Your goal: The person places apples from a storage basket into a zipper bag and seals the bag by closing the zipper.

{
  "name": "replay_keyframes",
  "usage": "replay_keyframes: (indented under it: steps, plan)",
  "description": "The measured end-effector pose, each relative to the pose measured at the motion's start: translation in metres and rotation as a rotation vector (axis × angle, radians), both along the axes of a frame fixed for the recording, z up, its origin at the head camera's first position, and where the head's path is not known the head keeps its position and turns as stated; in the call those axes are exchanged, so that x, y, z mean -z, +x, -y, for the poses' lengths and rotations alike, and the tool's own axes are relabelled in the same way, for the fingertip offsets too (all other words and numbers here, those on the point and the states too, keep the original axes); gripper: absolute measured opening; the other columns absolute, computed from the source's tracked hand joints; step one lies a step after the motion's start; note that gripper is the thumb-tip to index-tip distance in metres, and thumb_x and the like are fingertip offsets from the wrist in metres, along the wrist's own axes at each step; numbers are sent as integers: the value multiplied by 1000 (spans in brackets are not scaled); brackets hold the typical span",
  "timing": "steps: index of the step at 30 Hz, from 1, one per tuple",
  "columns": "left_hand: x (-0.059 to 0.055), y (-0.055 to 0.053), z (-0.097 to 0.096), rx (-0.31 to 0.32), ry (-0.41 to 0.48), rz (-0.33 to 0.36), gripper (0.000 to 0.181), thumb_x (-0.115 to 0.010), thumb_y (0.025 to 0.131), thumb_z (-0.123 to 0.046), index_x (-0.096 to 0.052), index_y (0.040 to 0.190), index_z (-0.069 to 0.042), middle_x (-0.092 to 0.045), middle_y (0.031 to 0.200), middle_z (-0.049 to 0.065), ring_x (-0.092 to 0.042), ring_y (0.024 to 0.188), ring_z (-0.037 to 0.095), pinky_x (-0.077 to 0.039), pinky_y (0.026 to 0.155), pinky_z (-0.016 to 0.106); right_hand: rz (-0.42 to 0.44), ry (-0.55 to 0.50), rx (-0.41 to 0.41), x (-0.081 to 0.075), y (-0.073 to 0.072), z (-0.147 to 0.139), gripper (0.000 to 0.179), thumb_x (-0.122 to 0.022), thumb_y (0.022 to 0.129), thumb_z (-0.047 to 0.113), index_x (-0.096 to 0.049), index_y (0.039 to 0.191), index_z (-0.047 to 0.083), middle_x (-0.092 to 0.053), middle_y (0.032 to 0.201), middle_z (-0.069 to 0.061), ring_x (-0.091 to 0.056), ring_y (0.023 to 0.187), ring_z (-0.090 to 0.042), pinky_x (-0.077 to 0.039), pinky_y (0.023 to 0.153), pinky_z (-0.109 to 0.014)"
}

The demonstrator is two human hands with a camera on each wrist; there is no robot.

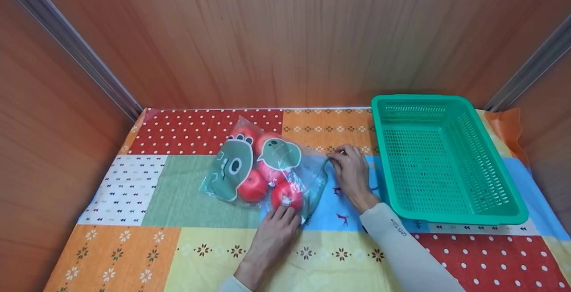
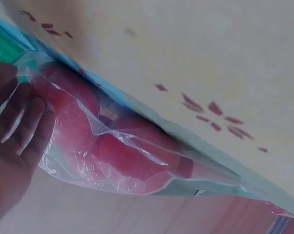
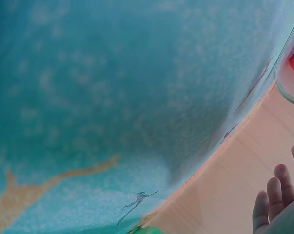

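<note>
A clear plastic bag (image 1: 229,173) with a green cartoon animal print lies on the patchwork cloth. Inside it are several red apples (image 1: 253,185), pressed close together. At the bag's near right side, my left hand (image 1: 276,231) holds the edge beside the nearest apple; the left wrist view shows its fingers (image 2: 37,129) bent against the plastic. My right hand (image 1: 352,171) pinches the green-edged mouth of the bag at its far right corner, and the mouth stands partly spread between both hands. The right wrist view catches only that rim (image 3: 282,92) and some fingers.
To the right of my right hand stands a green plastic basket (image 1: 415,167) with perforated walls and nothing inside. The patchwork cloth (image 1: 209,256) covers the table. Wood-grain panels (image 1: 285,37) enclose the back and both sides.
</note>
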State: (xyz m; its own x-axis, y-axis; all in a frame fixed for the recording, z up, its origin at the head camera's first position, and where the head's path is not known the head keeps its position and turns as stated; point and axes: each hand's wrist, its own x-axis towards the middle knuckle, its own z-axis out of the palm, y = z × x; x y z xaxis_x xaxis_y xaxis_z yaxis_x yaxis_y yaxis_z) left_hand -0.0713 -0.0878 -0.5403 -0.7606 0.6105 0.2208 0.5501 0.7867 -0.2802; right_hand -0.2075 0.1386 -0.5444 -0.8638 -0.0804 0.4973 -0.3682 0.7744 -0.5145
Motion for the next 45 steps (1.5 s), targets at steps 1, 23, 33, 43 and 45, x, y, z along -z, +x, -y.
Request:
replay_keyframes:
  steps: [1, 23, 33, 43, 45]
  plan:
    - [0, 1, -1, -19, 44, 16, 44, -92, 83, -15, -70, 120, -16, -65, 113, 3, -61, 106, 19, -61, 92, 33, -3, -3, -2, 0, 0, 0, 12, -75, 99, 10, -85, 106, 8, -70, 105, -9, -62, 100, -30, -55, 85, -46]
    - [-1, 7, 3, -128, 712, 280, 24, -74, 91, 11, -75, 111, -3, -73, 115, 9, -75, 110, 30, -60, 92, 42, -50, -23, 23, 4, 4, -1, 9, -78, 95, 6, -85, 101, 7, -70, 99, -8, -63, 93, -28, -55, 79, -47]
    - [-12, 6, 15, -204, 942, 662, 25, -64, 99, 8, -76, 115, -5, -71, 114, 1, -67, 107, 17, -58, 100, 41, -91, -29, 14, -5, 8, -1, 8, -77, 96, 8, -85, 99, 7, -70, 101, -9, -65, 96, -29, -58, 80, -46]
    - [-13, 7, 31, -109, 939, 534, 30, -68, 95, 10, -80, 114, -10, -74, 114, -3, -70, 107, 13, -59, 98, 34, -230, 39, -12, -24, 16, 1, 7, -78, 95, 9, -85, 97, 11, -71, 102, -8, -67, 94, -29, -60, 76, -47]
    - [-15, 7, 34, -110, 989, 495, 30, -71, 93, 8, -81, 112, -14, -75, 112, -6, -71, 107, 12, -59, 97, 34, -256, 51, -23, -29, 18, 1, 8, -79, 95, 10, -85, 98, 12, -71, 103, -8, -67, 94, -29, -60, 77, -47]
